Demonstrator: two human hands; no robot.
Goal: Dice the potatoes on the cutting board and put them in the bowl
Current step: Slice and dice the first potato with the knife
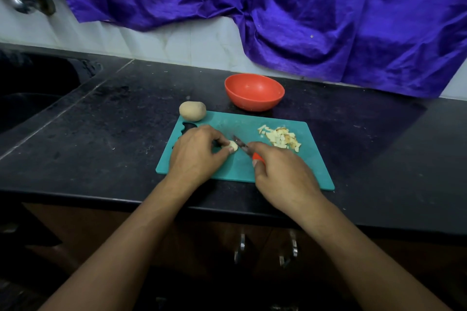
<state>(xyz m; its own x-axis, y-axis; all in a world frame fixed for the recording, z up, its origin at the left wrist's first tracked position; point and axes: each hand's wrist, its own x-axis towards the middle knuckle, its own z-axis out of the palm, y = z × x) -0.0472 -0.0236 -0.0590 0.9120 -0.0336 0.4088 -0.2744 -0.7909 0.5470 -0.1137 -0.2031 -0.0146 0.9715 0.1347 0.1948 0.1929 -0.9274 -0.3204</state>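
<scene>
**Dicing step in progress: last piece of the first potato under the knife**

Head view. You are working in the cutting stage; transfer to the bowl is not yet begun. Your left hand (197, 151) is pinching a small pale potato piece (233, 146) between curled fingertips and thumb, pressing it onto the cutting board (310, 166). Your right hand (280, 171) is gripping the orange handle of the knife (240, 144), with the short dark blade lying at an angle against the right side of that piece. Neither hand is free.

The diced pile (280, 137) is lying on the board's far right area, near the blade but apart from it. A whole potato (192, 110) is resting at the board's far left corner. The bowl (252, 102) is standing on the table (126, 134) just beyond the board's far edge; no pieces are showing inside it.

The next move is calling for short, controlled cuts. The held piece is small, so your fingertips are sitting close to the edge; tucking them back is advisable.

Materials: the board is looking like thin, smooth teal plastic, rectangular with a grip cut-out on the left. The bowl is red, round and matt, probably plastic. The cut flesh is pale and moist-looking, with tan skin on some bits, likely slippery. The whole potato is oval and dull-skinned and could roll. The table is dark polished stone.
</scene>
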